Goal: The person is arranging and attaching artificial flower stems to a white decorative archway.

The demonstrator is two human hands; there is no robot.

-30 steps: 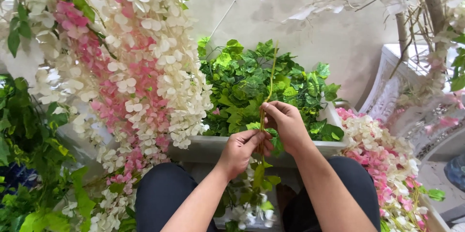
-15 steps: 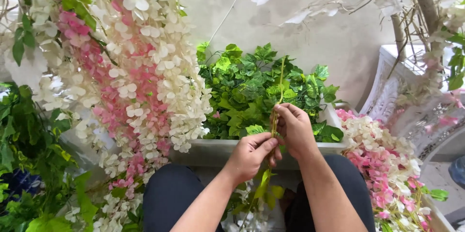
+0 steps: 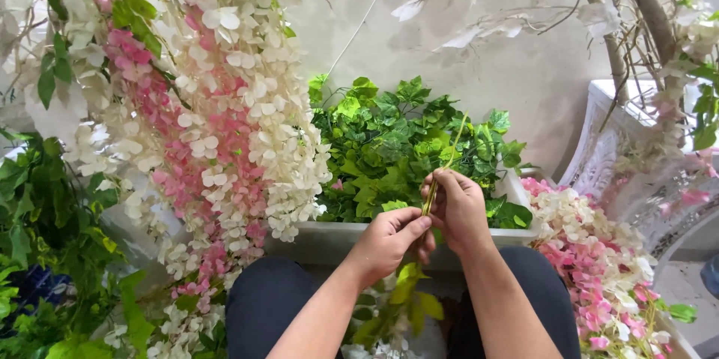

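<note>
Pale wall behind, white trough (image 3: pixel 329 237) of green leaves ahead. Thin green stem (image 3: pixel 443 160) runs upright, tilted right; right hand (image 3: pixel 458 205) wraps it higher, left hand (image 3: pixel 389 237) fingers (image 3: pixel 410 218) pinch it just below, hands touching.

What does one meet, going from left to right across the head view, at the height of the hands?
Dark green leaves → pink and white flower garland → left hand → thin green stem → right hand → pink and white flower heap.
</note>
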